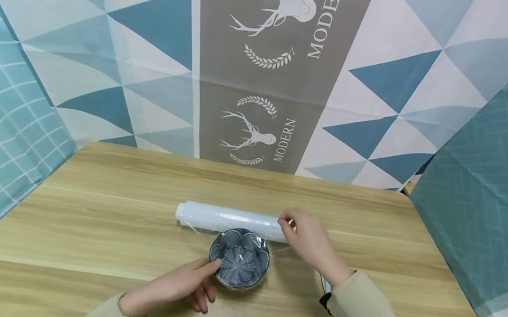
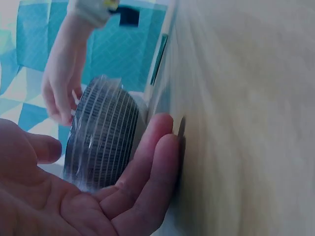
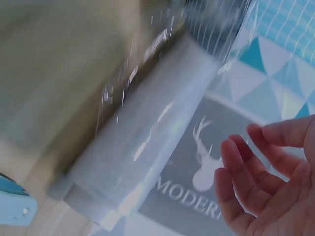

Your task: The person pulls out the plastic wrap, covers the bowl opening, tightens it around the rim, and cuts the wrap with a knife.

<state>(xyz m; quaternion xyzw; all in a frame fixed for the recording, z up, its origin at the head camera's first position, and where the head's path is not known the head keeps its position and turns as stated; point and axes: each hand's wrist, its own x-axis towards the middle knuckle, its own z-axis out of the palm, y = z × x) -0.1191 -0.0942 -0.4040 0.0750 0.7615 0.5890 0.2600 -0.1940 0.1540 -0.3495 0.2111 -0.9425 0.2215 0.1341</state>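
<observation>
A dark blue-grey ribbed bowl [image 1: 238,264] stands on the wooden table with clear cling film stretched over its top. Behind it lies a white roll of cling film [image 1: 226,218], also large in the right wrist view. My left hand [image 1: 182,286] is at the bowl's left side, its thumb over the rim. In the left wrist view the fingers [image 2: 160,162] are extended beside the bowl; contact is unclear. Above the roll's right end is my right hand [image 1: 308,239], its fingers loosely bent. No film is visible between its fingertips in the right wrist view.
A light-blue flat item [image 3: 17,209] lies on the table, partly hidden by the right sleeve in the head view. A patterned cloth [image 1: 266,73] hangs behind the table's far edge, with teal cloths [image 1: 502,161] at the sides.
</observation>
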